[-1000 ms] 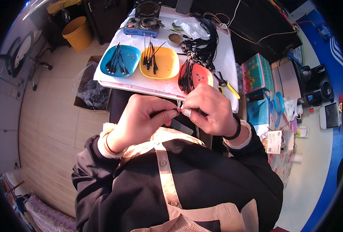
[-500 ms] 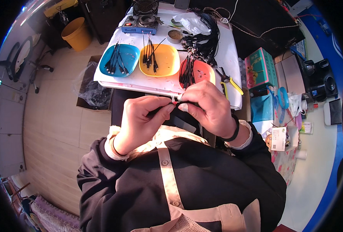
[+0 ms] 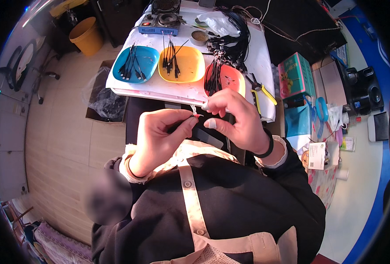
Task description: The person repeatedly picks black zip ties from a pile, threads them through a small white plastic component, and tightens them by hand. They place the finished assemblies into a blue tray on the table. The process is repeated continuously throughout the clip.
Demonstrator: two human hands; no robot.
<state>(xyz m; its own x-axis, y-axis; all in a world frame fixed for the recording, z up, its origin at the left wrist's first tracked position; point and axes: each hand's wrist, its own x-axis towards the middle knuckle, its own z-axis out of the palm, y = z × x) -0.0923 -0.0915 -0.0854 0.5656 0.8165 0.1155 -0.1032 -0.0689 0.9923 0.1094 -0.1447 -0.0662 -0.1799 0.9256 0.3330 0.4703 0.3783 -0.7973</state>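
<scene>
My left hand [image 3: 162, 132] pinches the end of a thin cable [image 3: 196, 115] between thumb and forefinger, in front of the table edge. White and red wire ends stick out past its fingertips; most of the cable is hidden by the hand. Just to the right, my right hand [image 3: 241, 121] is open, thumb and forefinger apart, its fingertips close to the wires. Beyond my hands lie a blue tray [image 3: 150, 62], a yellow tray [image 3: 193, 66] and a red tray [image 3: 235, 78]. Each holds black cables [image 3: 217, 72]; those in the blue one end in plugs.
Yellow-handled pliers [image 3: 265, 92] lie right of the red tray. Behind stand a blue hot plate [image 3: 160, 27], a round tin [image 3: 199, 38] and a heap of black cables [image 3: 239, 37]. An open carton [image 3: 100, 105] with clear plastic sits on the floor at left.
My right hand has let go of the wires; its thumb and forefinger have spread apart and it has drawn slightly right. The left hand keeps its pinch, and the wire ends show more.
</scene>
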